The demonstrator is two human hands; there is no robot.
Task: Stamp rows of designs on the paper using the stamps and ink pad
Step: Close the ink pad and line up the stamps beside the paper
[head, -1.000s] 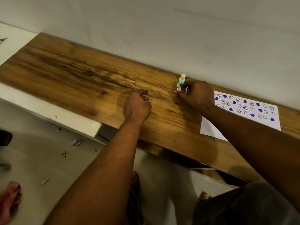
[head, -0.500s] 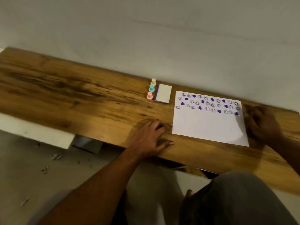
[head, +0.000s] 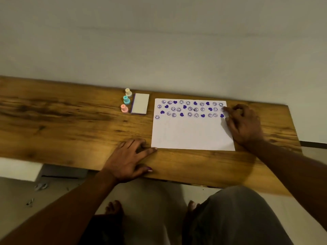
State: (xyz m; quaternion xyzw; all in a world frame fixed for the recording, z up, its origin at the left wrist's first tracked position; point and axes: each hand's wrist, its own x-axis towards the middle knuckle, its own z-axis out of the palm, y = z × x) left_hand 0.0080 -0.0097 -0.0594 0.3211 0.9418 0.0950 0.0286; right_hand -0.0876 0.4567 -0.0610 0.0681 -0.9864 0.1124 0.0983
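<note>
Left hand [head: 127,159] flat, empty, by paper [head: 192,133] corner; right hand [head: 243,124] curled on its right edge, grip unclear. Stamps [head: 126,100], ink pad [head: 140,103] upper centre, parked; next likely picking a stamp.

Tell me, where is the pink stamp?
In the head view, the pink stamp stands on the wooden table, left of the closed ink pad, nearest the person in a line with the blue stamp and cream stamp.
</note>
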